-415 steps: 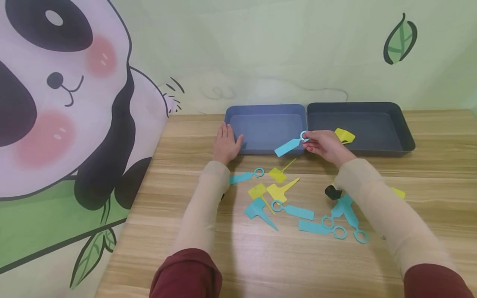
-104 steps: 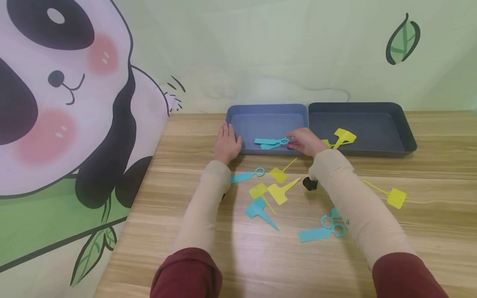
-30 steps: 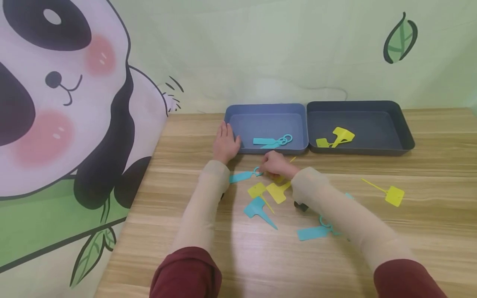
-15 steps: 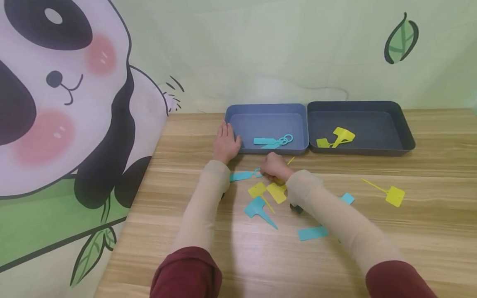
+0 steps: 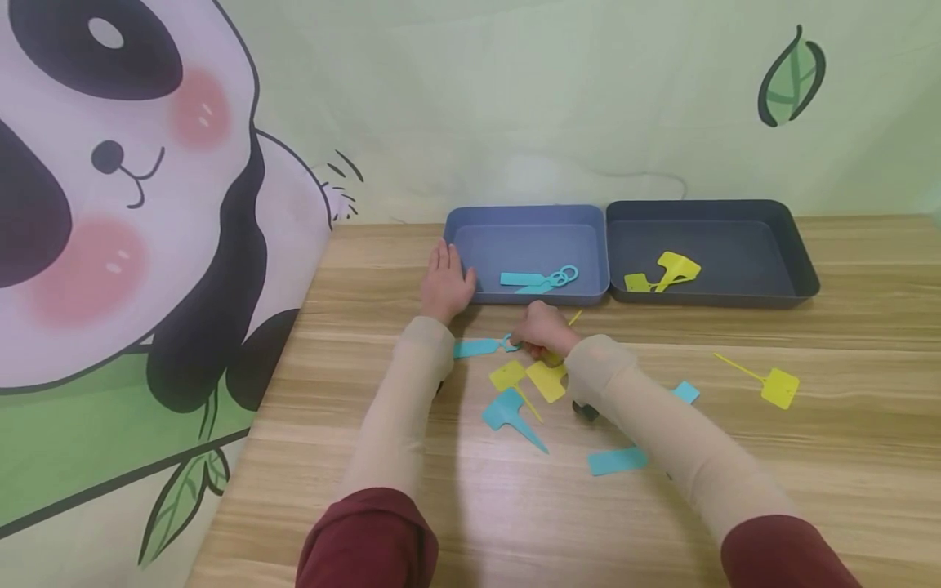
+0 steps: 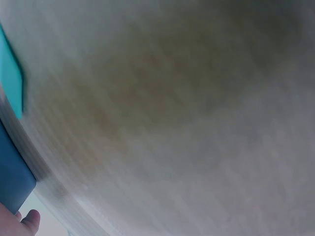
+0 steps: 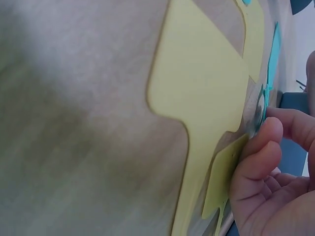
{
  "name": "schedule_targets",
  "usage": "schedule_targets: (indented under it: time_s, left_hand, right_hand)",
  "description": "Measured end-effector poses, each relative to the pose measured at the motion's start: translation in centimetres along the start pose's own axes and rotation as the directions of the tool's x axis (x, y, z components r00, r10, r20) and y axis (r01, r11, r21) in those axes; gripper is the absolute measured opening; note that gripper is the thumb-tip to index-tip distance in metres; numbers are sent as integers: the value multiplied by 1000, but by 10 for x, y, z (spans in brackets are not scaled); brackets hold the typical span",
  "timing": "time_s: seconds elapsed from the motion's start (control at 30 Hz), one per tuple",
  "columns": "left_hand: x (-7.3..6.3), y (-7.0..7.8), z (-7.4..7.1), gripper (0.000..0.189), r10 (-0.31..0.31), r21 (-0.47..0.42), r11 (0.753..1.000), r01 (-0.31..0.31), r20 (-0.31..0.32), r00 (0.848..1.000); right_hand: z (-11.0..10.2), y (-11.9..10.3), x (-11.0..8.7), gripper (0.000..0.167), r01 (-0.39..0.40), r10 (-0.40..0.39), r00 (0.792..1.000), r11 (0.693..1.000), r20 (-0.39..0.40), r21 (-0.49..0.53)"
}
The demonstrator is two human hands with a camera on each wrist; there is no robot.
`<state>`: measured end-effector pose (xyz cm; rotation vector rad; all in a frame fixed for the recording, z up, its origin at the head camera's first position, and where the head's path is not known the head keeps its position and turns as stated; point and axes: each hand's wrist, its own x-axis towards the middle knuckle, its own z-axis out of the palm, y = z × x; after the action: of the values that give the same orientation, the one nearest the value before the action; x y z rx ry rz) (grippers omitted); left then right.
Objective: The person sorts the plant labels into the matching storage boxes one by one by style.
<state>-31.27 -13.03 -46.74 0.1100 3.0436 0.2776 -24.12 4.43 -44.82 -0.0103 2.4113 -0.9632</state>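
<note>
My left hand [image 5: 447, 286] rests with straight fingers against the left wall of the blue tray [image 5: 470, 220]. Just in front of that tray, my right hand [image 5: 546, 328] pinches the ring end of a teal ring tag [image 5: 476, 348] lying on the table. In the right wrist view, thumb and finger meet at the ring of this teal tag [image 7: 273, 59]. Beneath and beside the hand are yellow T-shaped plant labels [image 5: 546, 380], one partly covered by it. Two teal ring tags [image 5: 524, 279] lie overlapping inside the blue tray.
The dark tray [image 5: 797, 269] adjoins on the right, with yellow labels [image 5: 678, 268] in it. On the table lie a teal T-shaped label [image 5: 507, 410], more teal tags [image 5: 616, 461] partly under the right sleeve, and a yellow label [image 5: 779, 388] farther right.
Since the oldest frame, teal ring tags came to lie in the blue tray and another yellow label shows in the dark one. My right hand moved from the blue tray down to the table tag.
</note>
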Motion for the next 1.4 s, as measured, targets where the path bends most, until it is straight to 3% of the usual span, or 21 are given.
schedule_targets:
  time_s: [0.53,0.67,0.87,1.4]
  left_hand:
    - [-1,0,0,64,-2,-31,1000,2,-5,1000]
    - [0,-1,0,65,-2,-27,1000,1,-1,1000]
    - [0,0,0,64,-1,-36,999,1,3,1000]
    - [0,0,0,64,-3,-36,999,3,-9,1000]
  right_hand:
    - [-1,-1,-2,24,-19,20,999,1000,28,-20]
    - [-1,-5,-3,28,-20,27,996,996,81,-89]
    - [2,-9,-6,29,79,-54,991,973,119,-217]
    - [7,-9,-8,30,107,-91,989,984,117,-144]
